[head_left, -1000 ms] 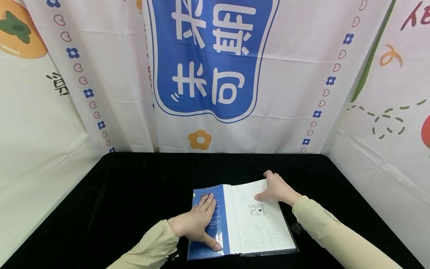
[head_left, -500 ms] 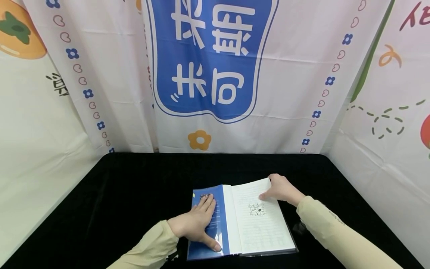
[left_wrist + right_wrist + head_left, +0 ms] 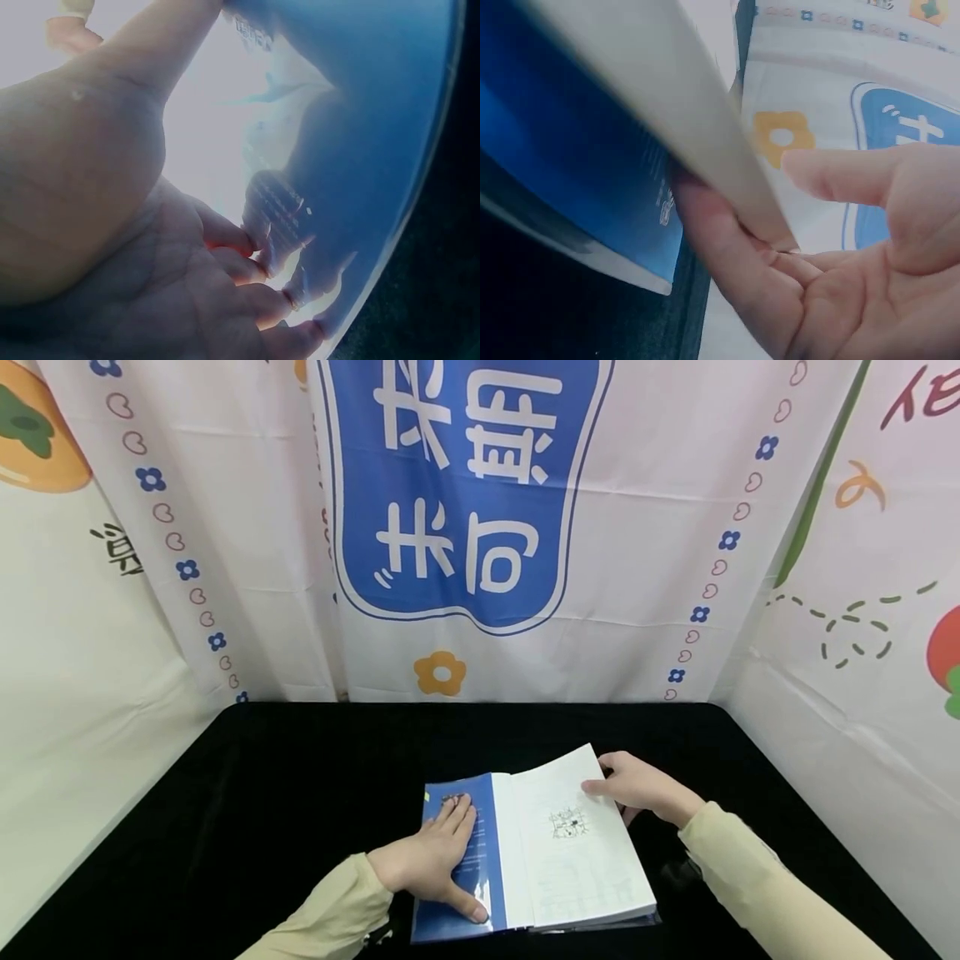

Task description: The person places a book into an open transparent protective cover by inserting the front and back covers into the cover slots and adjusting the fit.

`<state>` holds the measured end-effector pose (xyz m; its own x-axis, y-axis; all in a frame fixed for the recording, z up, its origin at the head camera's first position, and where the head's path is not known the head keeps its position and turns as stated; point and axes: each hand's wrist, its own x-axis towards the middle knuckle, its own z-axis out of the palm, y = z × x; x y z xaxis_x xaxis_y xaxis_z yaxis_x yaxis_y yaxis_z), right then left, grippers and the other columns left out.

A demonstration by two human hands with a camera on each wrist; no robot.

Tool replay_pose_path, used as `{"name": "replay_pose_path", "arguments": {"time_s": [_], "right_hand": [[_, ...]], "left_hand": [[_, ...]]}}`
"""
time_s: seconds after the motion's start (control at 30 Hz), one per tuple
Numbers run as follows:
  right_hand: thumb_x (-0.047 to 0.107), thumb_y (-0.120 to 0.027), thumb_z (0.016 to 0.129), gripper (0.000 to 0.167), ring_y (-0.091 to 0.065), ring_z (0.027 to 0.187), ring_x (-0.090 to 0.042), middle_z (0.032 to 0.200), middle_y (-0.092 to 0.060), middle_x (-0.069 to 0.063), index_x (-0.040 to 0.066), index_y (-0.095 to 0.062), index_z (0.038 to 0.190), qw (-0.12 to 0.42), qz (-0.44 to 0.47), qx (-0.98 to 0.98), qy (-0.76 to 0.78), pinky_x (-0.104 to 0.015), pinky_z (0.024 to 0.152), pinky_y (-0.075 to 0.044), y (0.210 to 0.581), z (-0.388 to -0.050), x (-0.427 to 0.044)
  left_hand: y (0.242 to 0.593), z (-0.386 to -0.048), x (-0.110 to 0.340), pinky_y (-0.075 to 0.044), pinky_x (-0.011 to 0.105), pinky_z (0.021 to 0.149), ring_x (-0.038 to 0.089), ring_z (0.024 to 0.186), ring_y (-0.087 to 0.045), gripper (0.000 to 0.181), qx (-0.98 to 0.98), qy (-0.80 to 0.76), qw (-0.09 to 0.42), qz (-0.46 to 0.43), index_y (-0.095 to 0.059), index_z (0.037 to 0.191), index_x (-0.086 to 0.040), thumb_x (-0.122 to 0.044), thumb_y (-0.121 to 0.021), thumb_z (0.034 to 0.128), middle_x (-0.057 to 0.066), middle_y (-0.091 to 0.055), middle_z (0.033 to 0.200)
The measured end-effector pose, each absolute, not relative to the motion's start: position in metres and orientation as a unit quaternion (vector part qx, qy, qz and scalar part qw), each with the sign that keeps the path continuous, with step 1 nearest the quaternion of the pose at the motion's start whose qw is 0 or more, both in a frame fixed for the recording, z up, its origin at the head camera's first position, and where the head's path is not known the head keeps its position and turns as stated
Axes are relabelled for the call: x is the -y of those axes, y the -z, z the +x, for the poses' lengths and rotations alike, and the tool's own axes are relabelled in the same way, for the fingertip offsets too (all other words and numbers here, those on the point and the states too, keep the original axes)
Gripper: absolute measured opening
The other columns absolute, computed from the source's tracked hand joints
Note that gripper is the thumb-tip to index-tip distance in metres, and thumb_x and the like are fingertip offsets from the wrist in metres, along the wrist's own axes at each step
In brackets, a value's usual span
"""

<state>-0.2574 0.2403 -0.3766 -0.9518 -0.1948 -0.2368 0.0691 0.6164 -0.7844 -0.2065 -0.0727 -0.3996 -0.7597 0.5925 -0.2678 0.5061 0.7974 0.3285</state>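
Observation:
An open book (image 3: 577, 877) lies on the black table, its white page marked with a small black drawing. On its blue inner flap (image 3: 485, 839) at the left, my left hand (image 3: 427, 864) rests flat with the fingers spread. The left wrist view shows that palm over the glossy blue flap (image 3: 375, 127). My right hand (image 3: 645, 787) holds the page block by its upper right edge, thumb on top and fingers underneath. From the right wrist, the lifted page block (image 3: 675, 97) stands above a blue cover (image 3: 577, 157), with fingers (image 3: 727, 255) behind its edge.
Black cloth (image 3: 322, 777) covers the table around the book. White printed curtains (image 3: 637, 552) hang behind the table and along both sides. A small dark object (image 3: 678, 872), too dim to identify, is near the right sleeve.
My right hand has slid outward to the page edge, and its fingers have gone under the pages. The page block's upper right corner has risen. My left hand has stayed on the flap.

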Motion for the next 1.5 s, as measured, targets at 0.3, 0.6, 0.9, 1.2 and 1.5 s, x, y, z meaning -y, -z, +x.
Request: {"name": "replay_pose_path", "arguments": {"time_s": [0.3, 0.6, 0.9, 1.2, 1.5], "right_hand": [[0.016, -0.062, 0.098, 0.048, -0.068, 0.067, -0.03, 0.085, -0.07, -0.012, -0.007, -0.044, 0.136, 0.162, -0.066, -0.859, 0.482, -0.043, 0.052, -0.056, 0.368, -0.249, -0.236], [0.011, -0.057, 0.1, 0.047, -0.069, 0.07, -0.03, 0.087, -0.071, -0.014, -0.01, -0.039, 0.138, 0.158, -0.081, -0.842, 0.508, -0.043, 0.055, -0.056, 0.362, -0.241, -0.233], [0.01, -0.056, 0.1, 0.058, -0.069, 0.068, -0.03, 0.088, -0.072, -0.012, -0.006, -0.027, 0.148, 0.156, -0.102, -0.844, 0.504, -0.043, 0.055, -0.056, 0.358, -0.234, -0.224], [0.005, -0.057, 0.097, 0.061, -0.069, 0.07, -0.028, 0.089, -0.07, -0.011, -0.005, -0.025, 0.148, 0.138, -0.117, -0.853, 0.49, -0.041, 0.06, -0.056, 0.359, -0.23, -0.219], [0.006, -0.059, 0.095, 0.061, -0.067, 0.066, -0.025, 0.087, -0.068, -0.009, -0.003, -0.03, 0.147, 0.108, -0.106, -0.873, 0.464, -0.04, 0.057, -0.055, 0.358, -0.226, -0.214]], "left_hand": [[0.399, -0.206, 0.075, -0.018, 0.06, 0.111, 0.043, 0.145, -0.003, 0.13, -0.93, -0.122, 0.176, 0.298, -0.018, 0.151, 0.01, -0.069, -0.078, 0.0669, 0.029, -0.007, 0.158], [0.4, -0.207, 0.076, -0.018, 0.058, 0.112, 0.042, 0.145, -0.002, 0.13, -0.93, -0.12, 0.184, 0.293, -0.018, 0.152, 0.008, -0.072, -0.076, 0.0669, 0.027, -0.007, 0.159], [0.399, -0.207, 0.076, -0.018, 0.059, 0.112, 0.043, 0.145, -0.003, 0.13, -0.932, -0.115, 0.185, 0.29, -0.018, 0.152, 0.008, -0.071, -0.077, 0.0666, 0.027, -0.007, 0.159], [0.399, -0.208, 0.076, -0.018, 0.058, 0.112, 0.042, 0.145, -0.003, 0.13, -0.934, -0.102, 0.188, 0.287, -0.018, 0.153, 0.007, -0.072, -0.076, 0.0664, 0.026, -0.007, 0.159], [0.398, -0.208, 0.076, -0.019, 0.058, 0.112, 0.043, 0.145, -0.004, 0.13, -0.935, -0.098, 0.184, 0.287, -0.02, 0.152, 0.008, -0.071, -0.077, 0.0662, 0.027, -0.009, 0.159]]}}
